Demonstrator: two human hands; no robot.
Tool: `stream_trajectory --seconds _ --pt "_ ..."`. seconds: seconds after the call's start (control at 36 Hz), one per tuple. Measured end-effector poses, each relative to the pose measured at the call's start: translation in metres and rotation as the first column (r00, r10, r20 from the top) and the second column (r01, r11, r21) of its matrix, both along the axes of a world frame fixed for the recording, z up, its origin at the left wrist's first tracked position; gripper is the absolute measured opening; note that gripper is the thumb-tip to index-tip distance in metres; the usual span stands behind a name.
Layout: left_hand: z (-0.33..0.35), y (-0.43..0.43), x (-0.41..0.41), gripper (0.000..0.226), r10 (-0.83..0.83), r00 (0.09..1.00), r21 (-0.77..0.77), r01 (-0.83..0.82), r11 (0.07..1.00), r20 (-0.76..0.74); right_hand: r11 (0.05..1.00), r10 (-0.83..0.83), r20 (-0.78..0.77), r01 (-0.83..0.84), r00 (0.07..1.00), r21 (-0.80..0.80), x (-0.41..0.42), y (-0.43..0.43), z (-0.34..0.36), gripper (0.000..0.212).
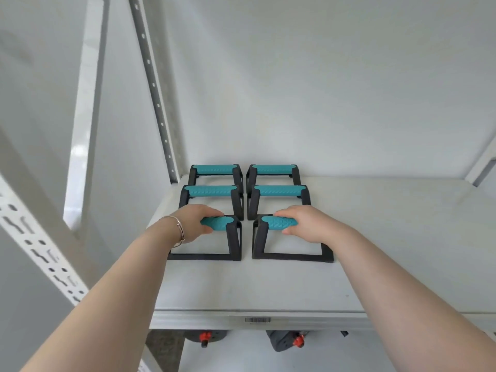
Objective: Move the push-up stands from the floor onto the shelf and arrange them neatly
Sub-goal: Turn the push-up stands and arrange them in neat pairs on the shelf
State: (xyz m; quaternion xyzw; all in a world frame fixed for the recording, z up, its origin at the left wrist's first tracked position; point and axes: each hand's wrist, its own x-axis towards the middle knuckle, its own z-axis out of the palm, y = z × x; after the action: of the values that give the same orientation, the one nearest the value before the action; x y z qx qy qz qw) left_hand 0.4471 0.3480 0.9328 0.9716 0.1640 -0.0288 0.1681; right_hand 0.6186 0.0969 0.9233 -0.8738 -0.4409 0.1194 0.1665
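Note:
Several push-up stands with black frames and teal grips stand on the white shelf [375, 237] in two columns. My left hand [193, 224] is closed around the teal grip of the front left stand [230, 242]. The front right stand [261, 240] has my right hand [308, 224] wrapped around its grip. Both front stands rest with their bases on the shelf. Behind them are the middle left stand [210, 191], the middle right stand [279, 190], the back left stand [214, 169] and the back right stand [272, 169], all lined up in rows.
A perforated white upright [155, 89] rises at the shelf's back left corner, another slotted post [40, 253] at the front left. The shelf's front lip carries a barcode label [257, 320]. Below the shelf, dark objects with red knobs [298, 340] show.

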Motion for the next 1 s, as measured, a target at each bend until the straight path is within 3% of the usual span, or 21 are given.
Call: stream_trajectory --seconds 0.42,0.64,1.0 --pt "-0.018 0.014 0.000 0.045 -0.048 0.994 0.002 0.048 0.999 0.100 1.000 -0.028 -0.029 0.028 0.999 0.006 -0.008 0.018 -0.002 0.043" --pt "-0.019 0.011 0.003 0.044 -0.060 0.992 0.050 0.055 0.997 0.112 0.999 -0.003 -0.013 0.003 1.000 -0.034 -0.004 0.015 0.002 0.043" --pt "-0.021 0.013 0.005 0.044 -0.065 0.992 0.058 0.059 0.997 0.106 1.000 0.002 0.011 -0.002 1.000 0.031 -0.001 0.013 -0.010 0.040"
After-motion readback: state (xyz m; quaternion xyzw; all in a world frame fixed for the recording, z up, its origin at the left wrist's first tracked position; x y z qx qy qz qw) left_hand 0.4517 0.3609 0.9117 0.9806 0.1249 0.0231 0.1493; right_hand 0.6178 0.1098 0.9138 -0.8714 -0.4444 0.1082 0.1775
